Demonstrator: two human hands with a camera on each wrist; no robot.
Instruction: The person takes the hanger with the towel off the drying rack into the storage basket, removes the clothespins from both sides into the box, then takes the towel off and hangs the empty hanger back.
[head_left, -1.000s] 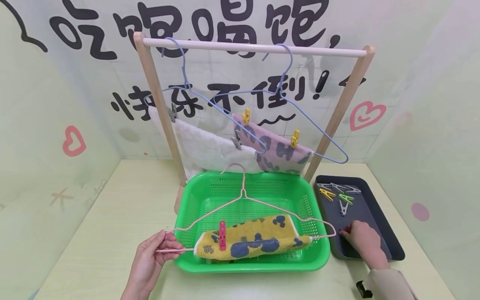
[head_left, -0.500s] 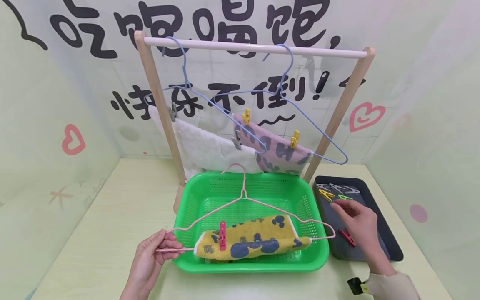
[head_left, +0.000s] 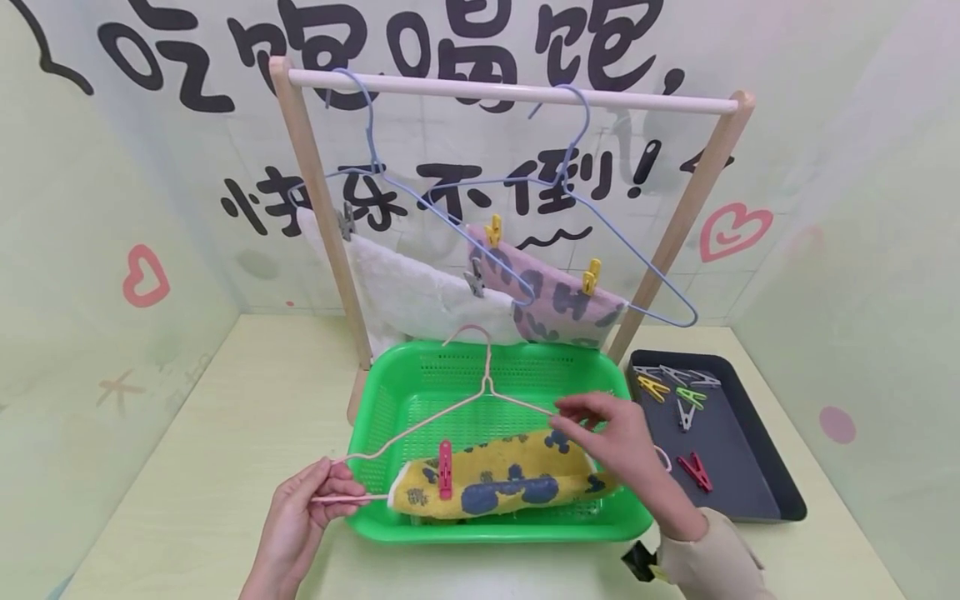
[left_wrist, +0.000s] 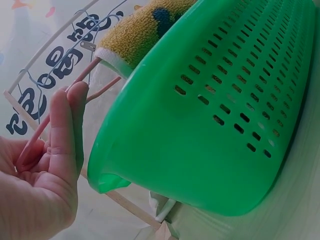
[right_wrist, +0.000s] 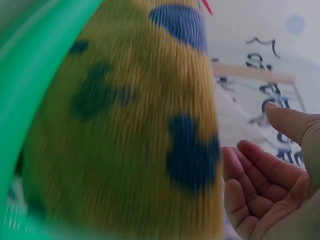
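Note:
My left hand (head_left: pixel 303 508) grips the left end of a pink wire hanger (head_left: pixel 420 425), its fingers curled round the wire in the left wrist view. A yellow towel (head_left: pixel 498 475) with blue figures is folded over the hanger's lower bar, above a green basket (head_left: pixel 375 400). One pink clothespin (head_left: pixel 446 469) clips the towel near its left side. My right hand (head_left: pixel 611 433), loosely curved, is over the right part of the towel, fingertips at the hanger's right shoulder. In the right wrist view that hand (right_wrist: pixel 270 185) holds nothing, beside the towel's edge. It hides the hanger's right part in the head view.
A dark tray (head_left: pixel 738 467) at the right contains a red clothespin (head_left: pixel 696 472) and several others. Behind the basket stands a wooden rack (head_left: pixel 510 93) with two blue hangers (head_left: pixel 630 250). A white towel (head_left: pixel 420 292) and a pink towel (head_left: pixel 555 292) hang clipped there.
My right hand let go of the red clothespin, leaving it in the tray, then moved left over the basket to the towel and hanger. My left hand stayed put.

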